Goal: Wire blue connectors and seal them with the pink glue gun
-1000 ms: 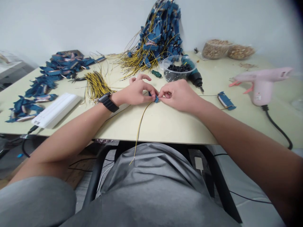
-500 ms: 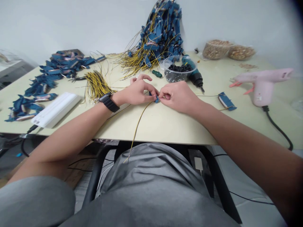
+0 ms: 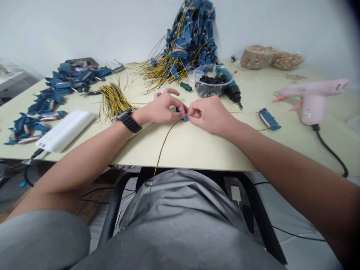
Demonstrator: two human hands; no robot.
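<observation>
Over the middle of the table, my left hand pinches a small blue piece between thumb and forefinger, its other fingers raised. My right hand is closed at the piece's right side, fingertips pressed together on a thin wire; most of that grip is hidden. A yellow-and-black wire hangs from the piece over the table edge onto my lap. To the right of my right hand lies a blue-wrapped part with thin wires running toward the hand.
A bundle of yellow wires and blue-wrapped parts lie left, near a white box. Behind my hands stand a tub of black pieces, a power driver and a heap of blue parts. A pink glue gun stands right.
Both hands stay at the same spot around the small blue piece. My right fingertips have shifted slightly and closed in tighter; the view has moved a little.
</observation>
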